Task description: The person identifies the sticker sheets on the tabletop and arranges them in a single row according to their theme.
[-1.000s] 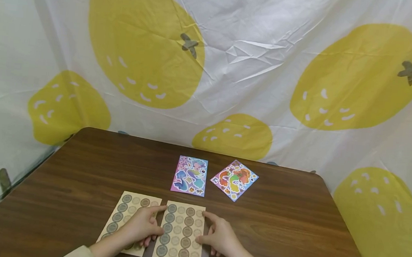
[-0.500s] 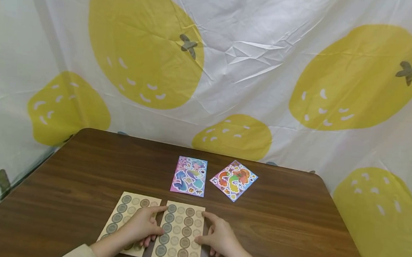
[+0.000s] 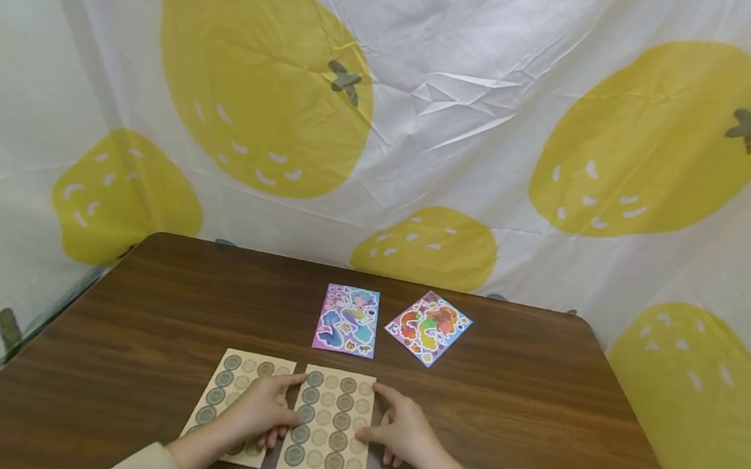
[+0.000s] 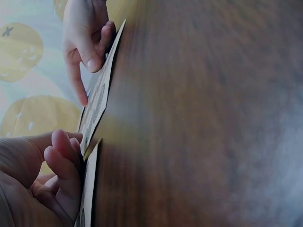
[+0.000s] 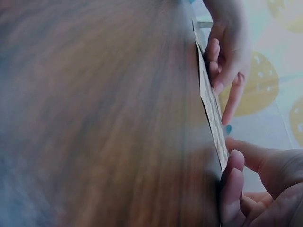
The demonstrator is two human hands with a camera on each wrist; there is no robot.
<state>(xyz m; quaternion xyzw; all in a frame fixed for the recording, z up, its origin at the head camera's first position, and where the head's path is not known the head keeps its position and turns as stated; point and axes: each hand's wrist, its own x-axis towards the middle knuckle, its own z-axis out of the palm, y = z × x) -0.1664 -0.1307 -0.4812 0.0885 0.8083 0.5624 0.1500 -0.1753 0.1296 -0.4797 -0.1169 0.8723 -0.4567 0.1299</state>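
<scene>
A cream sheet of round stamp-like stickers point(image 3: 332, 424), in dark and pale columns, lies flat on the table before me. My left hand point(image 3: 259, 409) touches its left edge with straight index finger and thumb. On the opposite edge, my right hand point(image 3: 405, 432) rests index finger and thumb in the same way. The other fingers of both hands are loosely bent below. A second matching sticker sheet point(image 3: 233, 363) lies slightly tilted to the left, partly covered by my left hand and forearm. In the left wrist view the first sheet point(image 4: 102, 94) appears nearly edge-on between the hands.
Farther back on the brown wooden table point(image 3: 534, 412) lie a pink-and-blue mermaid sticker sheet point(image 3: 346, 320) and, turned diagonally to its right, a second mermaid sticker sheet point(image 3: 429, 328). A white curtain with yellow fruit prints point(image 3: 268, 83) hangs behind the table.
Almost nothing differs. Both hands keep their places at the sheet's edges, and the whole view shifts only very slightly.
</scene>
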